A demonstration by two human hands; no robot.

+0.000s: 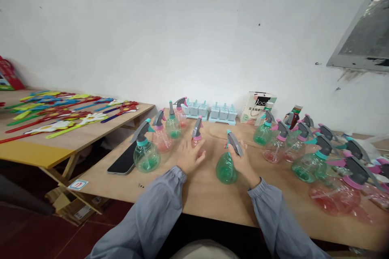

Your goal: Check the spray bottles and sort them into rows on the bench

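Observation:
My left hand (190,157) is closed around the body of a pink spray bottle (197,138), with a grey head and pink trigger. Its fingers hide most of the bottle. In my right hand (243,162) is the grey sprayer of a green spray bottle (226,170) with a turquoise collar. That bottle looks slightly tilted; I cannot tell whether its base touches the table (209,196). Left of my left hand stand another green spray bottle (147,157), a pink one (162,139) and, farther back, a green one (173,125) beside a pink one (181,116).
Several more spray bottles (310,164) crowd the right side. A black phone (122,161) lies at the left edge. Light-blue popsicle moulds (223,114) and a printed box (257,107) stand by the wall. Colourful flat hand-shaped pieces (65,123) cover another table (39,156).

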